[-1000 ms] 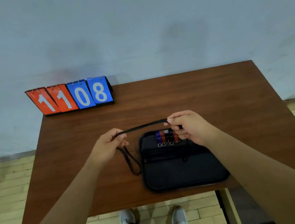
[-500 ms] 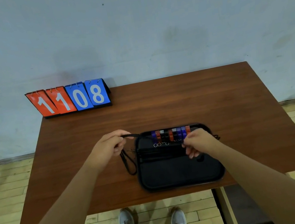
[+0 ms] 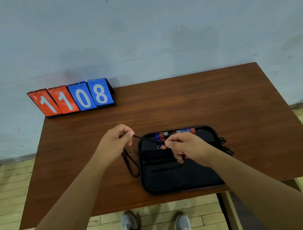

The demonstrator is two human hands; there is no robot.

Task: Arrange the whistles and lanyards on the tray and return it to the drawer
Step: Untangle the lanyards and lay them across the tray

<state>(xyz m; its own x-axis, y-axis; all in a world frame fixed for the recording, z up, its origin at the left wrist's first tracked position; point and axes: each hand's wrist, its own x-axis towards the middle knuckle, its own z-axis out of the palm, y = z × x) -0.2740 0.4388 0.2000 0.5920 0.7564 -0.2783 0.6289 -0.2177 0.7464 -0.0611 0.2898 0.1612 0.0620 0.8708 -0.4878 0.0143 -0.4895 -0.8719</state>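
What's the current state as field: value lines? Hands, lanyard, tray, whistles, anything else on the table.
tray: black, on the wooden table, near its front edge
whistles: coloured row along the tray's far edge
left hand: pinches a black lanyard, left of the tray
right hand: pinches the same lanyard over the tray
lanyard: taut between the hands, loop trailing below the left hand
other cords: spill over the tray's right rim
scoreboard: far left corner, reads 11 08
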